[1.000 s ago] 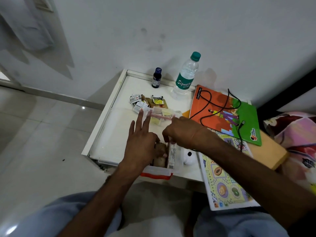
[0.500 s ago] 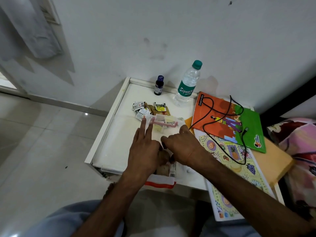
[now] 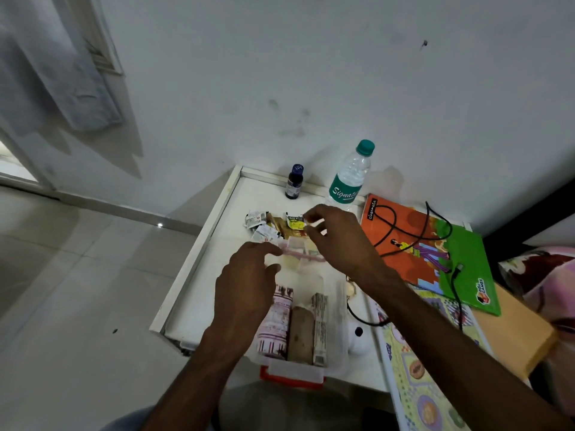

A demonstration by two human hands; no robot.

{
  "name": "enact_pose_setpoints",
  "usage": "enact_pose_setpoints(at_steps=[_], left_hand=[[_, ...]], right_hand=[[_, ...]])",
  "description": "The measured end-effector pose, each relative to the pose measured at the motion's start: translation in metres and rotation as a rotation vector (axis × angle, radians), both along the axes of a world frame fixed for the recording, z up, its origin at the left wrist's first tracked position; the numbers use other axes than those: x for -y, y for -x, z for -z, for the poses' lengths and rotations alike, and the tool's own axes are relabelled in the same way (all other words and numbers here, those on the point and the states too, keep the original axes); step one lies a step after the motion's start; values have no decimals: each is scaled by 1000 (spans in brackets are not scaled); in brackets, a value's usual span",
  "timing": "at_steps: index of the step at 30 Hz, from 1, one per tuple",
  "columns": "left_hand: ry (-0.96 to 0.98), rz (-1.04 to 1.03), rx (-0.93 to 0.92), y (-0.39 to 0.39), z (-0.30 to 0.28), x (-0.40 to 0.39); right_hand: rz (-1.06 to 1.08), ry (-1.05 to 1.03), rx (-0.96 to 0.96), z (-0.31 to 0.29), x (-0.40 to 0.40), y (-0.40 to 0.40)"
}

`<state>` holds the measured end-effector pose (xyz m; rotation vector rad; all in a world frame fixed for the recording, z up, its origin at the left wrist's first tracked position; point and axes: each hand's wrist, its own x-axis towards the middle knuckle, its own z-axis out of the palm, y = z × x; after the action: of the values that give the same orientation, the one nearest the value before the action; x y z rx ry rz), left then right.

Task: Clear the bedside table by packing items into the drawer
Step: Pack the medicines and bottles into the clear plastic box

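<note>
Seen from above: white table (image 3: 199, 293) against a pale wall. Left hand (image 3: 245, 284) reaching forward from the lower left, back upward, fingers loosely bent, fingertips at the pink strip of a clear plastic pouch (image 3: 298, 259); whether pinching it or only touching, cannot tell. Right hand (image 3: 337, 241) coming in from the lower right, forearm crossing above the table, raised over the pouch with fingers curled, thumb and forefinger pinching something small and pale at the edge of the sachets (image 3: 270, 227); too small to name.

Below the left hand, a clear plastic container (image 3: 334, 356) with a red-edged clip at its near end, holding three upright-lying packets side by side: a white printed tube (image 3: 275, 325), a brown bar (image 3: 300, 335), a narrow printed packet (image 3: 320, 329). Just right of it, a white rounded gadget (image 3: 357, 339) with a dark spot.

At the back of the table, upright: small dark bottle (image 3: 294, 181) and water bottle (image 3: 350, 175) with green cap and label, near each other. To the right, an orange-and-green book (image 3: 435, 259) with a black cable (image 3: 417, 231) looped over it, and under its near edge a patterned game board (image 3: 417, 368) overhanging the table's front. Yellow pad (image 3: 513, 331) beneath these at far right.
</note>
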<state>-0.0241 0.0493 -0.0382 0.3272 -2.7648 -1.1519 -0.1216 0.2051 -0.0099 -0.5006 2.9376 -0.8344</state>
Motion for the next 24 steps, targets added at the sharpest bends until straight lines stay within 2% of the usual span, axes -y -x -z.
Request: enact_pose_setpoints(at_steps=[3,9,15,19,24], left_hand=[[-116,-77,87,8,-1,5],[-239,-138,84,13,4,9],[-393,-117,156,18,7,15],[-449,-139,172,19,6,16],[-453,-151,184,17,3,15]], right_hand=[[104,91,45,18,25,39],[362,180,109,51,69,112],[491,137,74,67,80,141],[430,288,124,49,75,123],[319,505,22,3,51,38]])
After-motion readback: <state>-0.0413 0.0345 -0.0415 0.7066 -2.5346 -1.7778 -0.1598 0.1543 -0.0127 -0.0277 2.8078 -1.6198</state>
